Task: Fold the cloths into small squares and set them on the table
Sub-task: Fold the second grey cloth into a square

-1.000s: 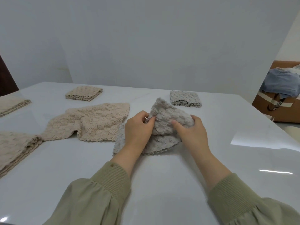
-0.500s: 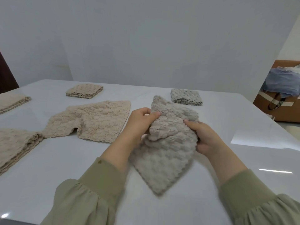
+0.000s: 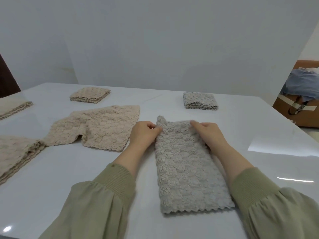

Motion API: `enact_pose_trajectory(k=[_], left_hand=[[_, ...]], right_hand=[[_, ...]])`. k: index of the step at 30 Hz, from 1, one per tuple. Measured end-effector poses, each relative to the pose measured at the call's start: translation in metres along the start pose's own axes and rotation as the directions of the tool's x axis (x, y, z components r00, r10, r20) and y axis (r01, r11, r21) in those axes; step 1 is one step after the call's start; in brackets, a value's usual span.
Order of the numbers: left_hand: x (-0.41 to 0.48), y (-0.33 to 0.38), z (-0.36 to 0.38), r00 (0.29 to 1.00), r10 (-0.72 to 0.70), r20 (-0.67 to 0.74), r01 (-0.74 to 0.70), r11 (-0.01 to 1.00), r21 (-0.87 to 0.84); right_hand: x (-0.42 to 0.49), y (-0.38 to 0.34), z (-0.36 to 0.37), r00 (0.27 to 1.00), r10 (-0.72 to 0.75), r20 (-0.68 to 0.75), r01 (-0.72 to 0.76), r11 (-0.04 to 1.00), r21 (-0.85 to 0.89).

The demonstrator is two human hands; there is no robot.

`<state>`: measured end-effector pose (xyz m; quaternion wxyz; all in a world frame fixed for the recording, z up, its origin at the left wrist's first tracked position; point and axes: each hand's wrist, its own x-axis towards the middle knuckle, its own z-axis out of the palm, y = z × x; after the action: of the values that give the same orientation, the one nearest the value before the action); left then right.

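Grey fleece cloth (image 3: 188, 166) lies as a long strip on the white table (image 3: 259, 128). Left hand (image 3: 144, 133) and right hand (image 3: 208, 133) each pinch a far corner. Risk: the far-left corner sticks up unaligned, so the next fold may skew.

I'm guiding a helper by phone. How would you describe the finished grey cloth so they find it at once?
On the white table, look to the far side, right of centre, just beyond the long grey cloth. There sits the folded grey square: the only grey folded stack; the other folded cloths are beige.
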<state>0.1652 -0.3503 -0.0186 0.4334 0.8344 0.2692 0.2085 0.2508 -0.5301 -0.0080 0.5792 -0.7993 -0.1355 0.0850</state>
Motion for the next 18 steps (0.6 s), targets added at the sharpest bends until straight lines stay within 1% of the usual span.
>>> enact_pose_trajectory(k=[1, 3, 4, 5, 8, 10, 12, 14, 18], left_hand=[[0.001, 0.000, 0.000, 1.000, -0.012, -0.003, 0.012, 0.999, -0.034], [0.005, -0.002, 0.001, 0.999, -0.031, -0.012, 0.029, 0.994, -0.105], [0.007, -0.002, 0.002, 0.999, -0.033, -0.025, 0.030, 0.993, -0.114], [0.010, -0.002, 0.003, 0.999, -0.027, -0.043, 0.022, 0.995, -0.096], [0.019, -0.003, 0.007, 0.997, -0.011, -0.074, 0.007, 0.999, -0.052], [0.025, -0.004, 0.011, 0.998, -0.003, -0.069, -0.001, 0.998, -0.061], [0.030, -0.003, 0.013, 0.999, 0.002, -0.047, -0.006, 0.996, -0.091], [0.034, -0.003, 0.014, 0.999, 0.005, -0.034, -0.009, 0.991, -0.132], [0.040, -0.004, 0.014, 1.000, -0.014, -0.014, 0.010, 0.972, -0.234]], right_hand=[[0.004, -0.003, -0.001, 0.998, 0.067, 0.010, -0.067, 0.998, 0.006], [0.017, -0.006, -0.002, 0.988, 0.149, 0.029, -0.147, 0.988, -0.056], [0.023, -0.007, -0.003, 0.983, 0.179, 0.045, -0.176, 0.981, -0.077], [0.029, -0.008, -0.004, 0.977, 0.205, 0.065, -0.200, 0.977, -0.079], [0.042, -0.010, -0.006, 0.943, 0.291, 0.161, -0.294, 0.956, -0.005], [0.049, -0.007, -0.007, 0.942, 0.283, 0.182, -0.287, 0.958, -0.004], [0.055, -0.002, -0.007, 0.960, 0.218, 0.176, -0.219, 0.976, -0.009], [0.058, 0.001, -0.007, 0.976, 0.154, 0.152, -0.159, 0.987, 0.020], [0.059, 0.002, -0.008, 0.988, 0.103, 0.118, -0.114, 0.989, 0.091]])
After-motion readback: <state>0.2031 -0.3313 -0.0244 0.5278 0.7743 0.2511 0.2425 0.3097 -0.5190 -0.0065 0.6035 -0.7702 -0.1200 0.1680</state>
